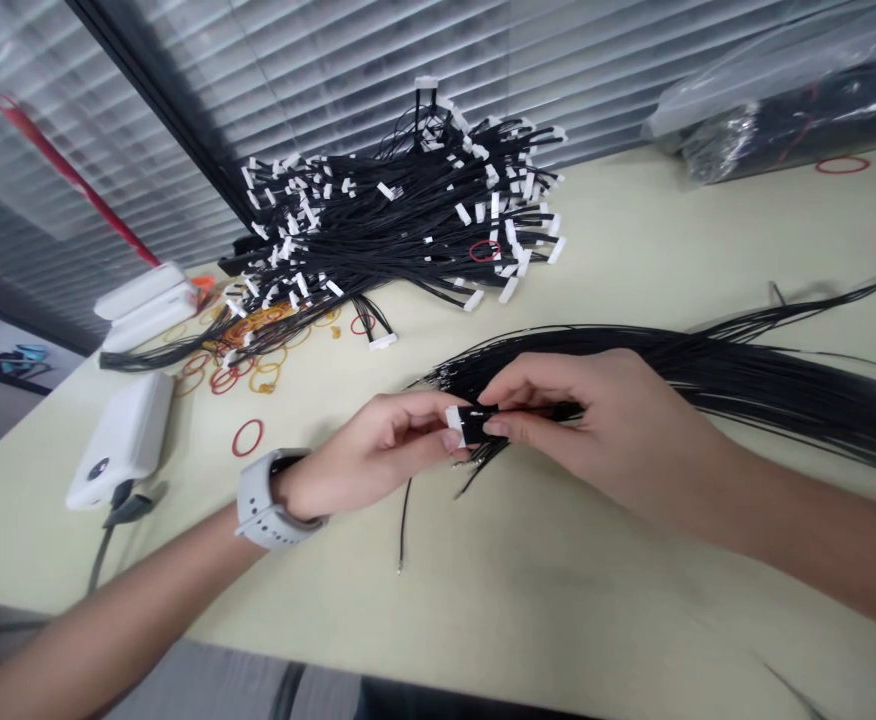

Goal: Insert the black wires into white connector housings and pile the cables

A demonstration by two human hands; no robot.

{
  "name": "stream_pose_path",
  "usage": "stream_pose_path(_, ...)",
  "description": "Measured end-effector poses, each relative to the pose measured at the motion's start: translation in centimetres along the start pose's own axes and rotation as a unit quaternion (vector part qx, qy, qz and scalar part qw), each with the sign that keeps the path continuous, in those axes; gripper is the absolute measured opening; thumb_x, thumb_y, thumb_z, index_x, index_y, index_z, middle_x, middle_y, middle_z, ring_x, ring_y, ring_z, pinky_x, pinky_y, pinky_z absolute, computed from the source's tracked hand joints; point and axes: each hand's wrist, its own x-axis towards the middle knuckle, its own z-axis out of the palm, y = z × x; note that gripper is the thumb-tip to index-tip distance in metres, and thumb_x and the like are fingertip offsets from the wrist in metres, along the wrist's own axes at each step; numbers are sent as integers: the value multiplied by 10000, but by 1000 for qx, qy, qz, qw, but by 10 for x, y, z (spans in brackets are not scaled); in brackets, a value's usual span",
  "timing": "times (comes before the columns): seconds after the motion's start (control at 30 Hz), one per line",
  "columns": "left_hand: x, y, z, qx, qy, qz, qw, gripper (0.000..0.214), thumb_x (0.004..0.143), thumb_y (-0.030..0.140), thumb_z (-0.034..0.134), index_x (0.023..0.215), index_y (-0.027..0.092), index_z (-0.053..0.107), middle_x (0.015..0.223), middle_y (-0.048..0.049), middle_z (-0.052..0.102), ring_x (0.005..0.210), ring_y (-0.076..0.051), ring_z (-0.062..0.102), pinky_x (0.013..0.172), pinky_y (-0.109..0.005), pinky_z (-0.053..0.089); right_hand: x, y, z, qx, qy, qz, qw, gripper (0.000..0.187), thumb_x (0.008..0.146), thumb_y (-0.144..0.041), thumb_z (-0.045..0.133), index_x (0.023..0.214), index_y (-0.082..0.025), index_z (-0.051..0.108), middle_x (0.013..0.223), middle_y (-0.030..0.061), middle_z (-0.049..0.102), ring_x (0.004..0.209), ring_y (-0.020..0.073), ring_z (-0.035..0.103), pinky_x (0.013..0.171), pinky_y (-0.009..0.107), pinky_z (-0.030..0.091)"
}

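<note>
Head view, hands at centre of frame.

Edges and room: the near edge of the table (558,600) runs along the bottom of the frame, from the left side down to the lower centre; both forearms cross it. The widest bare stretch lies in the lower centre and lower right, between the hands and that edge. Only a loose single wire (403,525) lies there, just below the left hand. A second bare strip sits right of centre, between the pile of finished harnesses (408,215) in the upper middle and the wire bundle (745,375), which fans in from the right edge. The left side is crowded: a white power bank (123,440) with its cable, two white boxes (145,300) and scattered rubber bands (247,437). The far edge meets the window blinds (333,60).

Hands: the left hand (378,445), with a pale watch (262,500) on its wrist, has thumb and fingertips pinched closed on the white connector (455,425). The right hand (595,430) has thumb and forefinger closed on dark wire ends of the bundle, right at the connector. The fingertips of the two hands almost meet. The connector sits at frame centre, held just above the table over the bundle's tips.

Surface and room: the tabletop is a pale cream, matte. A clear plastic bag (783,90) of dark goods lies upper right with one red band (843,164) beside it. A red rod (70,175) leans against the blinds upper left.
</note>
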Motion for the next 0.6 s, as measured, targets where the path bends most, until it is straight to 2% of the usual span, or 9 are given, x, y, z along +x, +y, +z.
stream_pose_path(0.1,-1,-1,2,18,4,5,1000,127,856,179,516,944,122,588,870,-42,597,798,-114,544,748,-237,459,0,1,3,-42,10,-34,998,113,785,-123,543,801,-210,614,732,-47,648,626,76,571,557,193,405)
stream_pose_path(0.27,0,-1,4,31,17,10,999,93,850,163,514,891,120,585,773,-15,589,734,-97,541,685,-203,456,0,6,9,-93,14,-113,989,177,793,-35,469,817,-176,572,749,-31,623,641,67,544,589,188,382)
stream_pose_path(0.47,1,1,3,43,21,4,999,99,846,174,515,875,116,589,765,-24,592,719,-107,545,660,-215,454,0,7,14,-84,18,-112,990,195,791,-29,456,833,-179,574,774,-29,631,653,71,554,589,191,395)
stream_pose_path(0.6,2,3,2,11,20,-5,1000,103,847,168,510,912,123,576,778,-26,592,728,-107,571,642,-210,480,2,4,6,-102,45,-97,989,129,809,-116,527,787,-199,623,744,-42,644,643,74,570,596,197,413)
